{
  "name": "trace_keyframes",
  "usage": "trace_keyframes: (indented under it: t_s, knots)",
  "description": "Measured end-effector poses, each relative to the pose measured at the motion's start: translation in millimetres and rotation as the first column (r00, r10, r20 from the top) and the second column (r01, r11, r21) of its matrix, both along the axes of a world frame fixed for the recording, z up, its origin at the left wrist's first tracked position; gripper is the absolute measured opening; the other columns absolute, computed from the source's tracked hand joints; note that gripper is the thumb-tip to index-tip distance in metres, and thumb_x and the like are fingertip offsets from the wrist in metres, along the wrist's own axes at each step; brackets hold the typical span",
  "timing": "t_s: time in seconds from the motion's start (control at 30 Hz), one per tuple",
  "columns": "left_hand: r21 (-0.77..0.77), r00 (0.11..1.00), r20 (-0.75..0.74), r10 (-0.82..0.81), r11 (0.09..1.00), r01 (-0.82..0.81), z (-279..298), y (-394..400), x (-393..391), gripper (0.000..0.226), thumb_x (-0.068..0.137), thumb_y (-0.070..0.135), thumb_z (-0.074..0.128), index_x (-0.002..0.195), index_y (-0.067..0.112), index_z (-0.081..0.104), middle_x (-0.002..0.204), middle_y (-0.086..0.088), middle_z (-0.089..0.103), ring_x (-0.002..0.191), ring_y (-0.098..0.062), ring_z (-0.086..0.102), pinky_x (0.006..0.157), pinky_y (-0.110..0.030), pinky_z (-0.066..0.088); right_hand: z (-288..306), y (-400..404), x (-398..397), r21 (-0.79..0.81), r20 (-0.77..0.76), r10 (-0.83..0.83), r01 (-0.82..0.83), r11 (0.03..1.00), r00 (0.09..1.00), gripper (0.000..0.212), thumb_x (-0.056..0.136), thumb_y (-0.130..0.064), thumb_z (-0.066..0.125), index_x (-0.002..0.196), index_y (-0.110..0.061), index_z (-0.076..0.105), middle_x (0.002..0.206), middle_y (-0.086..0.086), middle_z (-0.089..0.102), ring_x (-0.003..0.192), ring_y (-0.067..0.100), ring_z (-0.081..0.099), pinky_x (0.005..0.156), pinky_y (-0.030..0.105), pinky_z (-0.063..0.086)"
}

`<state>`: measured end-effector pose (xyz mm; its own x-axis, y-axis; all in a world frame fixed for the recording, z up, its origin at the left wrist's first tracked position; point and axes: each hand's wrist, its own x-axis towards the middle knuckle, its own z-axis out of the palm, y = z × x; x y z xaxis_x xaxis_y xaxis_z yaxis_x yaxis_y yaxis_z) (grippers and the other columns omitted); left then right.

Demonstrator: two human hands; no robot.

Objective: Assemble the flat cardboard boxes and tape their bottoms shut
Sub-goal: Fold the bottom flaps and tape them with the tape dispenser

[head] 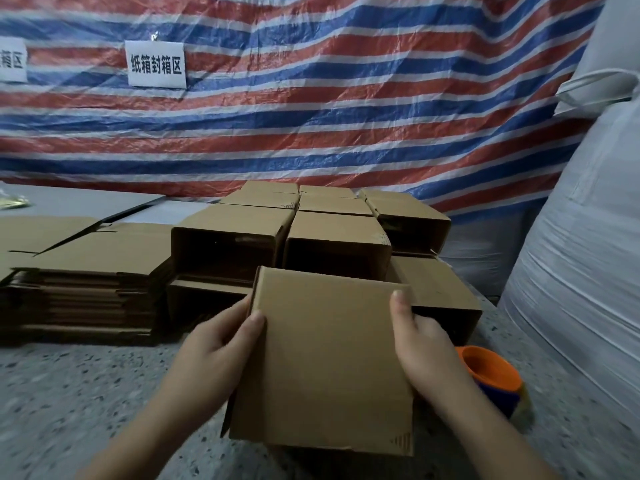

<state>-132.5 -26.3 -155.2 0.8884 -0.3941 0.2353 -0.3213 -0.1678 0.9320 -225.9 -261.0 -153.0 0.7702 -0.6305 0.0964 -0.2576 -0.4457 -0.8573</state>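
The box point(325, 358) is held up between both hands, just in front of the pile of made boxes point(311, 233). The left hand point(211, 355) grips its left edge with the thumb on top and the fingers curled behind. The right hand point(422, 344) grips the right edge the same way. So the box sits right between the hands — neither hand is nearer. Its long side runs away from the person, toward the pile, and its big flat face looks up at the camera. I cannot tell if its bottom is taped.

The tape roll point(491, 375) is orange and sits just to the right of the box, close under the right wrist. My guess is the right hand would reach it first.

Left of the box is the flat stack point(86, 289) of unfolded cardboard. All of this rests on a speckled grey tabletop point(86, 393). Behind the pile hangs a striped sheet point(346, 98) with a sign point(156, 64) — and right of the pile stands a big white sack point(588, 254).
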Motion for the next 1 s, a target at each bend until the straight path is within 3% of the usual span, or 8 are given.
trace_keyframes:
  t_s: [0.1,0.17,0.3,0.43,0.57,0.77,0.9,1.0]
  knots:
    - [0.136,0.992,-0.094,0.088,0.988,-0.075,2,-8,13,0.015,0.093,0.054,0.052,0.081,0.052,0.061,0.073,0.037,0.065,0.073,0.008,0.063,0.061,-0.017,0.041,2,-20,20,0.033,-0.312,0.075,-0.068,0.997,0.947,0.091,0.089,-0.082,0.015,0.118,-0.016,0.07,0.112,0.004,0.073,0.105,0.021,0.067,0.093,0.04,0.052]
    - [0.21,0.972,-0.205,0.119,0.975,-0.075,-5,-12,21,0.026,0.093,0.051,0.056,0.071,0.04,0.064,0.061,0.023,0.066,0.069,0.003,0.061,0.056,-0.018,0.04,-8,-25,31,0.087,-0.465,0.13,-0.1,0.991,0.876,0.087,0.095,-0.076,0.021,0.149,-0.013,0.047,0.149,0.011,0.052,0.134,0.029,0.051,0.112,0.043,0.04]
    - [0.279,0.948,-0.262,0.182,0.954,-0.106,-17,-15,32,0.036,0.092,0.053,0.058,0.065,0.029,0.065,0.053,0.017,0.066,0.064,-0.003,0.064,0.053,-0.021,0.042,-16,-19,43,0.075,-0.501,0.134,-0.112,0.991,0.855,0.088,0.097,-0.072,0.022,0.159,-0.01,0.024,0.164,0.011,0.029,0.147,0.03,0.033,0.114,0.04,0.031]
    - [0.294,0.96,-0.188,0.209,0.944,-0.148,-19,-15,36,0.034,0.094,0.052,0.054,0.07,0.029,0.061,0.075,0.009,0.067,0.075,-0.007,0.063,0.057,-0.024,0.044,-15,-20,34,0.028,-0.474,0.064,-0.057,0.998,0.878,0.095,0.092,-0.08,0.017,0.148,-0.009,0.046,0.15,0.012,0.051,0.132,0.027,0.052,0.099,0.038,0.044]
    - [0.159,0.952,-0.221,0.211,0.971,-0.179,-30,0,32,0.029,0.095,0.057,0.046,0.083,0.034,0.058,0.09,0.009,0.065,0.085,-0.011,0.061,0.07,-0.034,0.05,-25,-12,6,-0.004,-0.231,0.005,-0.006,1.0,0.973,0.074,0.098,-0.069,0.022,0.1,-0.017,0.075,0.09,0.004,0.075,0.083,0.019,0.07,0.084,0.039,0.057]
    - [0.05,0.949,-0.292,0.121,0.992,-0.112,-33,1,0,0.017,0.095,0.048,0.053,0.084,0.037,0.06,0.087,0.022,0.056,0.08,0.004,0.049,0.064,-0.021,0.037,-32,23,-19,0.208,-0.203,0.063,-0.02,0.978,0.977,0.055,0.103,-0.062,0.026,0.112,-0.027,0.068,0.112,-0.006,0.071,0.108,0.013,0.063,0.105,0.041,0.045]
    - [-0.032,0.971,-0.233,0.053,0.998,-0.062,-6,-4,-24,0.028,0.089,0.05,0.058,0.116,0.048,0.051,0.09,0.032,0.05,0.081,0.011,0.045,0.065,-0.017,0.035,-1,26,-38,0.207,-0.053,0.057,-0.044,0.977,0.997,0.047,0.1,-0.061,0.034,0.094,-0.034,0.072,0.092,-0.015,0.077,0.087,0.0,0.07,0.079,0.029,0.049]
    - [-0.143,0.995,-0.096,-0.037,0.989,0.023,36,-12,-38,0.049,0.061,0.072,0.055,0.109,0.065,0.048,0.089,0.04,0.054,0.081,0.017,0.05,0.069,-0.017,0.037,42,10,-58,0.173,0.131,-0.003,-0.02,0.985,0.991,0.036,0.096,-0.062,0.043,0.082,-0.045,0.072,0.076,-0.027,0.072,0.076,-0.004,0.069,0.069,0.027,0.046]
